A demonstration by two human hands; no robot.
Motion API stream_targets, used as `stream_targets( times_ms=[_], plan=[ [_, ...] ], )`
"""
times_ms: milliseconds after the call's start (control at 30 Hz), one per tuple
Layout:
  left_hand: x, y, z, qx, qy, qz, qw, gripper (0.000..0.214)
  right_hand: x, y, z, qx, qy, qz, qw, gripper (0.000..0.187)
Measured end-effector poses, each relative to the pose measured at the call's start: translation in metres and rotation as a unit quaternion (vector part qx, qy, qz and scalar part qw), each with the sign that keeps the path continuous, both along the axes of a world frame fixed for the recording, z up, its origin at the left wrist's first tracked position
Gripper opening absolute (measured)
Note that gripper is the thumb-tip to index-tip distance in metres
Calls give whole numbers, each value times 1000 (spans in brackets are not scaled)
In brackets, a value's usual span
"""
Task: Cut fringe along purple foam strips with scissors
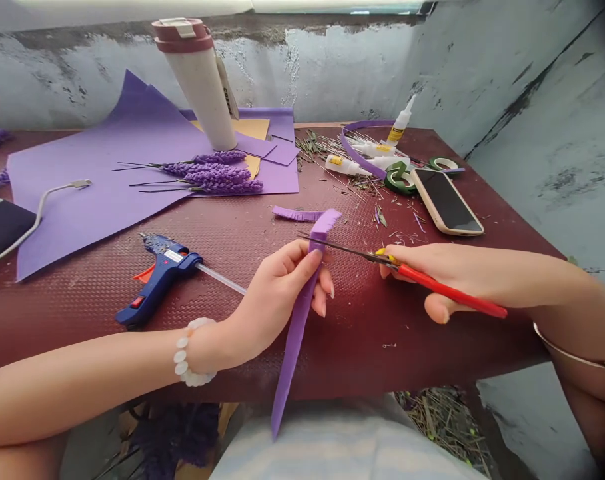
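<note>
Pinched between the thumb and fingers of my left hand [287, 283] is a long purple foam strip [297, 327]. Its lower end hangs past the table's front edge, and its top end is fringed and bends to the right. My right hand [432, 270] grips red-handled scissors [432, 287], whose blades point left and reach the strip just above my left thumb. Whether the blades are parted there is hard to see. Just behind the strip lies a short fringed purple piece [297, 214] on the table.
A blue glue gun [165, 277] lies left of my hand. Purple lavender stems [212, 175] rest on large purple sheets [92, 173], near a white tumbler [197, 87]. At right are a phone [447, 200], green tape [398, 179], glue bottles [345, 165] and scattered wires.
</note>
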State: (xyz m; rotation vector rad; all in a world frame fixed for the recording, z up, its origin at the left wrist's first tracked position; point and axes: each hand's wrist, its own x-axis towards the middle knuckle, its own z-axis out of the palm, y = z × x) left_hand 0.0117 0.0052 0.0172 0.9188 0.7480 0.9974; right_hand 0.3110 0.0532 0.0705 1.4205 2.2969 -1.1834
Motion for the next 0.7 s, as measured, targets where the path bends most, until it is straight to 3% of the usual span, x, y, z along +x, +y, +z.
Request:
stream_targets(
  times_ms=[333,500,700],
  plan=[
    [2,11,-14,-3,10,32,999,36,-10,6,-2,49,-46,-20,998,51],
    [2,10,-13,-1,28,29,999,38,-17,3,-7,101,-24,-15,994,63],
    [3,6,-9,12,45,28,999,40,-24,-1,-7,123,-9,-8,992,63]
  ],
)
